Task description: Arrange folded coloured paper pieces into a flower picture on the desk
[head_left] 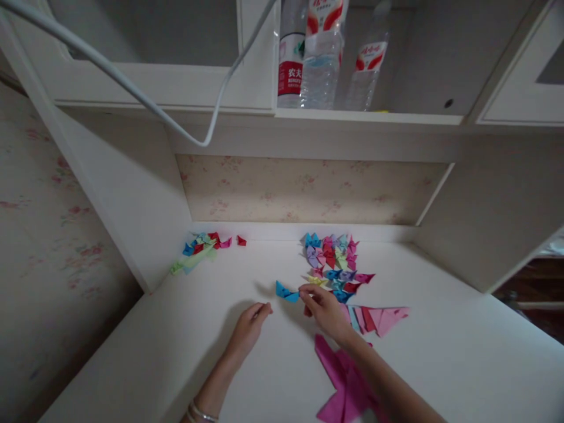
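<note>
My right hand (324, 308) pinches one end of a small blue origami piece (287, 292), holding it over the white desk. To the left of it my left hand (251, 322) is closed with thumb and fingers together, and nothing shows in it. Colourful origami pieces (330, 251) sit in rows behind the right hand, with further folded pieces (348, 279) just in front of them. Beside my right wrist lies a fanned row of pink, red and blue folded paper (383, 319). A large magenta folded paper (343, 382) is partly hidden under my right forearm.
At the back left of the desk (202, 364) is a pile of small folded papers (203, 244), with one red piece (241, 241) apart from it. A white cable (150, 103) hangs in front of the cabinet overhead. Plastic bottles (319, 76) stand on its shelf.
</note>
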The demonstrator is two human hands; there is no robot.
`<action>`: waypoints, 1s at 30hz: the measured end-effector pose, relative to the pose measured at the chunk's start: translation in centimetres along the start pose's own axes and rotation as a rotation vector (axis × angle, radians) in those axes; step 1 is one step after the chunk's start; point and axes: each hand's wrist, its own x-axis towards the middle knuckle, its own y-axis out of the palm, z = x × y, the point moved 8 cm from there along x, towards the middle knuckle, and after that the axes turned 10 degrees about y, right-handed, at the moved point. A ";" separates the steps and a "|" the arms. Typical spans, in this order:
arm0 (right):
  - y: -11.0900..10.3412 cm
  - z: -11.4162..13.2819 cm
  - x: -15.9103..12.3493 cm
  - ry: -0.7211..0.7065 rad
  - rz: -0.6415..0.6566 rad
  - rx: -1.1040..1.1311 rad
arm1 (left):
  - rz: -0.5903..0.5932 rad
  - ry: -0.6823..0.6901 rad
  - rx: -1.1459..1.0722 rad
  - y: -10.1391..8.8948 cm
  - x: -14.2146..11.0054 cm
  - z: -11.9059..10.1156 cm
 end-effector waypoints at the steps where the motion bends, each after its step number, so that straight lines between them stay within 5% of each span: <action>1: -1.0 -0.8 -0.6 0.009 -0.011 0.023 | 0.001 -0.028 -0.033 0.4 -0.2 -0.2; 7: -3.6 -3.6 -1.8 -0.015 0.038 0.179 | 0.080 -0.007 -0.130 6.1 0.0 -2.3; 11: -4.2 -4.2 -1.8 0.016 0.073 0.319 | -0.021 0.026 -0.157 8.5 0.8 -2.3; 21: -3.3 -6.0 -1.9 0.117 0.026 0.457 | -0.058 0.036 -0.152 9.2 0.1 -1.8; 30: -3.4 -4.9 -2.4 0.087 0.031 0.385 | -0.069 0.020 -0.206 8.6 -0.1 -2.4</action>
